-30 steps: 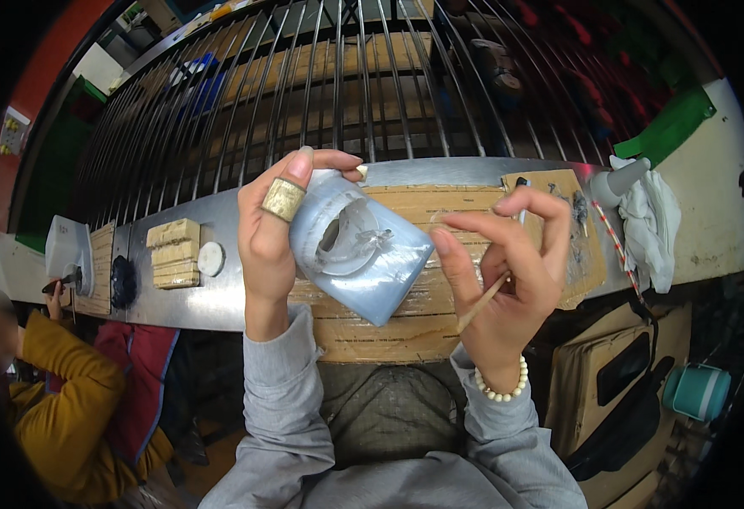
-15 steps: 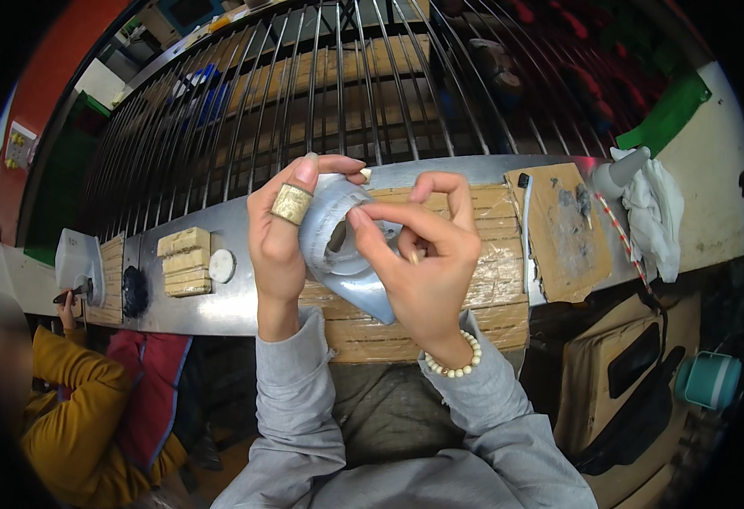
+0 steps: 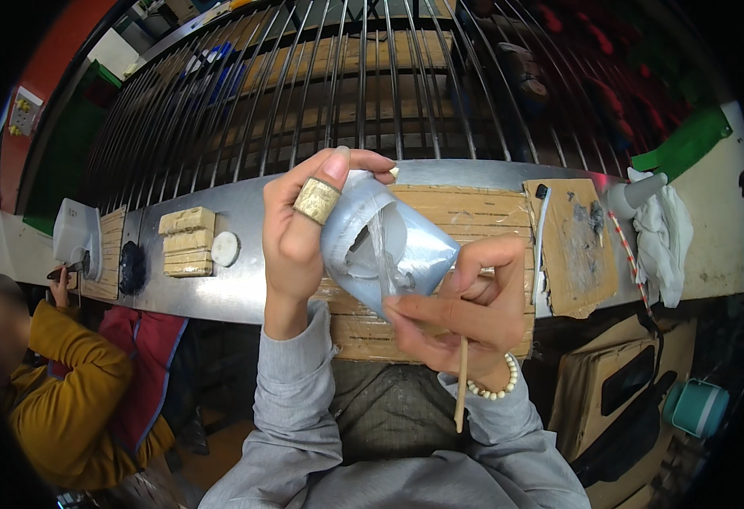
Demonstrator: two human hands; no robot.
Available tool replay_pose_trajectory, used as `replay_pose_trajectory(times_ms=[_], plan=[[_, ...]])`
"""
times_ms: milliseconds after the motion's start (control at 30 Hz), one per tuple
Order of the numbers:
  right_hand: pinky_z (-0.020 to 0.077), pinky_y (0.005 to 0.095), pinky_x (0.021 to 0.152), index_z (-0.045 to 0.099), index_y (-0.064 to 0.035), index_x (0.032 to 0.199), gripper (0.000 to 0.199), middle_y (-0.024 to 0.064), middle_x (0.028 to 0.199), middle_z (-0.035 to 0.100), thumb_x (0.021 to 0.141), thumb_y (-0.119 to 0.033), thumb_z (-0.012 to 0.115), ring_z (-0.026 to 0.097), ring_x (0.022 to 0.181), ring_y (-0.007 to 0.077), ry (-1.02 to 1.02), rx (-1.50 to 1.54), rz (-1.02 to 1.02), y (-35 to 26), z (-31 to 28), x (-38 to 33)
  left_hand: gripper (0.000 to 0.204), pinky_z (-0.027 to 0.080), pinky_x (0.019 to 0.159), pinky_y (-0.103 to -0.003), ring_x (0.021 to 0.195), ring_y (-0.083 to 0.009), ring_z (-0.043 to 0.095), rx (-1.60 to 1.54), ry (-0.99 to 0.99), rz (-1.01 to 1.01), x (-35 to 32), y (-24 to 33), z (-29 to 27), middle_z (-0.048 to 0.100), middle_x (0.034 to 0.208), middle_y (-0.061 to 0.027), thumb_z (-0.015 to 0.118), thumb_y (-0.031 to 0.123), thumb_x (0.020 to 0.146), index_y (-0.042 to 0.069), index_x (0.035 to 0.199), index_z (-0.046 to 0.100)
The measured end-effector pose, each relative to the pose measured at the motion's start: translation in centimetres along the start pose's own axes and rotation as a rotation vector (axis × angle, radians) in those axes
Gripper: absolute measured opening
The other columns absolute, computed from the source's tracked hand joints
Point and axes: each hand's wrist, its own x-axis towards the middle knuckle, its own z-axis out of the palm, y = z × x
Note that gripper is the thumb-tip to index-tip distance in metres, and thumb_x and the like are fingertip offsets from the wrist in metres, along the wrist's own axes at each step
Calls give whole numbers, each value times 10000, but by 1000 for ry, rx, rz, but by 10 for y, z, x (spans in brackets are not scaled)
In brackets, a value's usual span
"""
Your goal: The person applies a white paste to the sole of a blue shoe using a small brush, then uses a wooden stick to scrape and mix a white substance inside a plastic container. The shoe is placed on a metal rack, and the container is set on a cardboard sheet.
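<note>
My left hand (image 3: pixel 291 229), a band of tan tape round its thumb, is closed on a hollow pale-blue plastic part (image 3: pixel 427 242). The part's round ringed opening faces me, with a dark gap showing inside. From its rim a thin translucent strip (image 3: pixel 382 254) stretches down across the opening. My right hand (image 3: pixel 465 305) pinches the lower end of that strip between thumb and forefinger. A slim wooden stick (image 3: pixel 462 390) is also tucked in this hand and points down toward my sleeve. Both hands are above a tape-covered cardboard mat (image 3: pixel 363 339).
A taped block (image 3: pixel 188 242) and a round white disc (image 3: pixel 226 248) lie on the metal bench at left. Rightward are a toothbrush (image 3: pixel 540 246), a stained cardboard sheet (image 3: pixel 571 263) and white cloth (image 3: pixel 665 246). Metal bars (image 3: pixel 304 93) stand behind. Another person (image 3: pixel 75 373) works at far left.
My right hand has moved from the rim down and to the right, drawing the translucent strip with it. The part has turned so its body points right. The wooden stick has come into sight.
</note>
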Motion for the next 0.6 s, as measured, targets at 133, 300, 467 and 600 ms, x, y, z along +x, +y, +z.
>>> replay_pose_trajectory(times_ms=[133,300,467,600], plan=[[486,214,521,788,17,924,208,90,1035,465,726,41,848,634,638,90,-27,5,11,4,-5,-6,450,515,759,-277,840,-163,668,-8,7,1,1,-1,1,727,907,-135,488,313,1020,-63,1017,735],[372,197,472,806,-40,988,224,63,1060,535,770,-43,858,513,543,17,200,-68,465,14,-23,-1,444,515,760,-273,844,-159,668,-32,10,-18,1,-2,1,724,913,-130,487,307,1024,-64,1021,731],[354,202,477,805,-51,976,216,69,1081,556,771,-74,868,468,526,22,178,-231,429,2,-20,10,446,519,768,-280,856,-171,673,-28,4,6,2,-3,1,723,922,-134,486,306,1026,-68,1024,727],[303,188,487,806,-52,981,213,39,1077,524,776,-58,864,389,545,0,94,-108,368,3,9,27,450,522,780,-290,876,-177,675,-28,1,-3,2,0,1,723,925,-146,483,306,1029,-72,1019,727]])
